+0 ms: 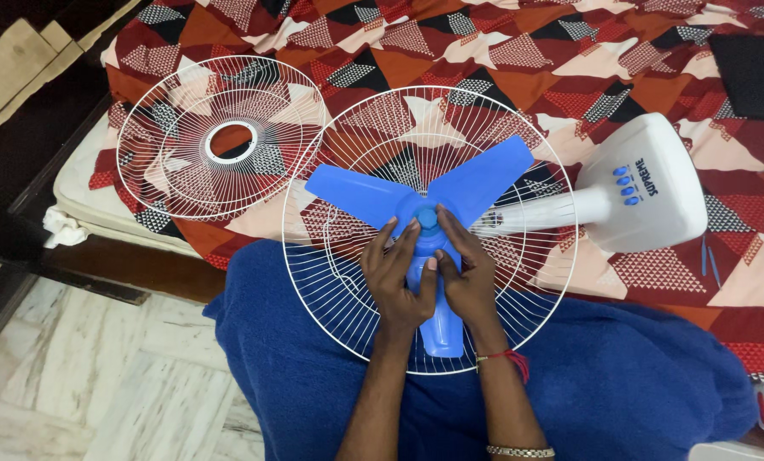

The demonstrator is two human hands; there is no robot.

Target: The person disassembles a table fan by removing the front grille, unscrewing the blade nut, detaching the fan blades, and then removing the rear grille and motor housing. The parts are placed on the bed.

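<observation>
A blue three-bladed fan blade (484, 177) sits inside a round white wire guard (318, 282) of a table fan lying on its back. Both hands press on the blade near its hub (429, 218). My left hand (395, 277) rests on the lower blade and touches the hub with its fingertips. My right hand (469, 269), with a red thread at the wrist, mirrors it on the other side. The fan's white base (655, 213) with blue buttons lies to the right on the bed.
A second white wire guard (224, 137) with a centre ring lies on the patterned red bedspread (570, 51) at upper left. A blue cloth (638, 376) covers my lap. Marble floor (100, 376) shows lower left, a black object (753, 72) upper right.
</observation>
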